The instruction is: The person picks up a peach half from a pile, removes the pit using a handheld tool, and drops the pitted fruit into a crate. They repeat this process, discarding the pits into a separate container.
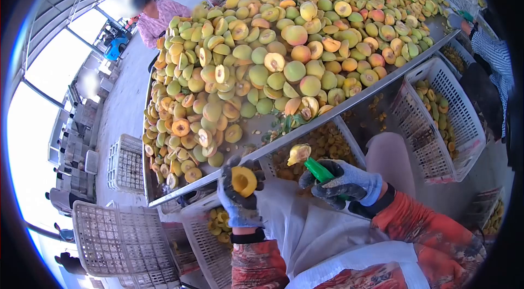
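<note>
Gloved in grey and black, my left hand [238,193] grips a peach half [244,181] whose hollow faces up and shows no stone. My right hand [349,181], in a matching glove, is closed around the green handle [318,170] of a pitting tool. At the tool's end sits a yellowish lump [299,154], which looks like a peach stone with flesh on it; the tool's tip is hidden behind it. Both hands are above my apron, at the near edge of the metal table [256,125], which bears a large heap of halved peaches [273,62].
Below the table edge, a crate holds peach scraps [327,144]. A white crate [458,103] with peach pieces stands at right, another crate [204,245] at lower left. Stacked crates [117,229] are further left. Co-workers [158,16] stand around the table, one sleeve [491,54] at right.
</note>
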Demonstrator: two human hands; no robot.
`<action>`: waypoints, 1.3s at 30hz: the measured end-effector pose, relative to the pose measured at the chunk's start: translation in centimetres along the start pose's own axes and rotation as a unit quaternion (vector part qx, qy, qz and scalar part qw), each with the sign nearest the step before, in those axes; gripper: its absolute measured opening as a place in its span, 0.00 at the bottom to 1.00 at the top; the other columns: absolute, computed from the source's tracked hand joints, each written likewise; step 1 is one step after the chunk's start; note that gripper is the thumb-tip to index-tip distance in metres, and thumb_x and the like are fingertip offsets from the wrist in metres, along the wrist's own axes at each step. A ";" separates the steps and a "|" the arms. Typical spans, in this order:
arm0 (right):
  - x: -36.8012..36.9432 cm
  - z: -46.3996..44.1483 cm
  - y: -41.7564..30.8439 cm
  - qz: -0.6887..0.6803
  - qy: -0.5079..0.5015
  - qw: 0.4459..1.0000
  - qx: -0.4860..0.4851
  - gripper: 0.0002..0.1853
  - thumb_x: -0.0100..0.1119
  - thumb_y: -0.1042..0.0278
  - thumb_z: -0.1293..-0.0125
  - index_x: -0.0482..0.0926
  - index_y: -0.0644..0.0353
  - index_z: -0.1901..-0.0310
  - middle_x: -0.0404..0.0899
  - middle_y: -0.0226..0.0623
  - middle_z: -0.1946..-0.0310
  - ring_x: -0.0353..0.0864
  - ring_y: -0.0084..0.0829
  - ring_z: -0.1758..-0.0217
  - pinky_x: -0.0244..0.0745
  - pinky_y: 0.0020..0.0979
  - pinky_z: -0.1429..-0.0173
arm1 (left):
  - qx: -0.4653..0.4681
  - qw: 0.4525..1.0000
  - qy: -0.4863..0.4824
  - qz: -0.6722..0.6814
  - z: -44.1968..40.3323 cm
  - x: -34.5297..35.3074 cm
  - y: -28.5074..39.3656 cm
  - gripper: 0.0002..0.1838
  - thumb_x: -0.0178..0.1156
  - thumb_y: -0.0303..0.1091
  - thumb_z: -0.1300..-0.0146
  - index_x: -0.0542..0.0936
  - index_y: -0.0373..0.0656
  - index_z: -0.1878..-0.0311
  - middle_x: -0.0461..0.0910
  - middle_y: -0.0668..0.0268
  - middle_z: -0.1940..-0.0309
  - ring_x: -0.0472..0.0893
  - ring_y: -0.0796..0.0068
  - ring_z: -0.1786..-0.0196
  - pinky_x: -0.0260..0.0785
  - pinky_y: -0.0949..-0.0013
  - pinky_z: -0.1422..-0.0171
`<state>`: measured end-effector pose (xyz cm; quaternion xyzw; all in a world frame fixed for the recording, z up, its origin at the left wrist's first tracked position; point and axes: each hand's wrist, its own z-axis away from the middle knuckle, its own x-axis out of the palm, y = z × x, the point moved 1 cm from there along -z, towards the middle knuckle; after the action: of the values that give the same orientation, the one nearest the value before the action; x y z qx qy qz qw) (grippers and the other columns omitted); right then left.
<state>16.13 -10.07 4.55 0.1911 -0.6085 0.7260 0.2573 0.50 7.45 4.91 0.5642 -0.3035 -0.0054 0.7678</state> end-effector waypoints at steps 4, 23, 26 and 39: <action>-5.0 -0.1 3.9 0.761 0.275 0.587 -0.013 0.20 0.58 0.56 0.43 0.73 0.62 0.54 0.79 0.39 0.75 0.78 0.37 0.78 0.71 0.35 0.73 | 0.028 0.923 0.077 -0.377 -1.2 -12.9 2.3 0.21 0.61 0.25 0.46 0.72 0.34 0.47 0.79 0.59 0.58 0.78 0.75 0.59 0.71 0.78 0.55; -4.0 -0.3 4.0 0.671 0.287 0.682 -0.040 0.19 0.61 0.58 0.47 0.72 0.61 0.58 0.76 0.42 0.71 0.77 0.42 0.71 0.70 0.39 0.69 | -0.049 0.633 0.056 -0.770 -18.2 -3.0 -3.0 0.46 0.68 0.41 0.55 0.55 0.36 0.35 0.71 0.43 0.49 0.73 0.49 0.46 0.66 0.58 0.44; -4.8 -0.8 4.8 0.668 0.302 0.675 -0.083 0.19 0.59 0.58 0.46 0.71 0.61 0.56 0.76 0.42 0.72 0.77 0.43 0.72 0.70 0.39 0.70 | 0.091 0.589 -0.022 -0.803 -17.5 -3.9 -4.5 0.39 0.66 0.36 0.55 0.60 0.45 0.38 0.71 0.51 0.49 0.75 0.52 0.49 0.68 0.58 0.46; -3.3 0.1 4.0 0.718 0.316 0.619 -0.045 0.26 0.58 0.55 0.46 0.69 0.65 0.50 0.77 0.43 0.75 0.78 0.42 0.75 0.72 0.39 0.71 | -0.049 0.989 -0.114 -0.077 -3.7 0.7 -2.5 0.21 0.58 0.22 0.48 0.71 0.38 0.48 0.77 0.55 0.59 0.81 0.62 0.68 0.78 0.64 0.73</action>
<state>16.29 -11.11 -0.54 -0.5592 -0.4655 0.6669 -0.1611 3.64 9.52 2.35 0.5434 -0.3446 -0.1434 0.7519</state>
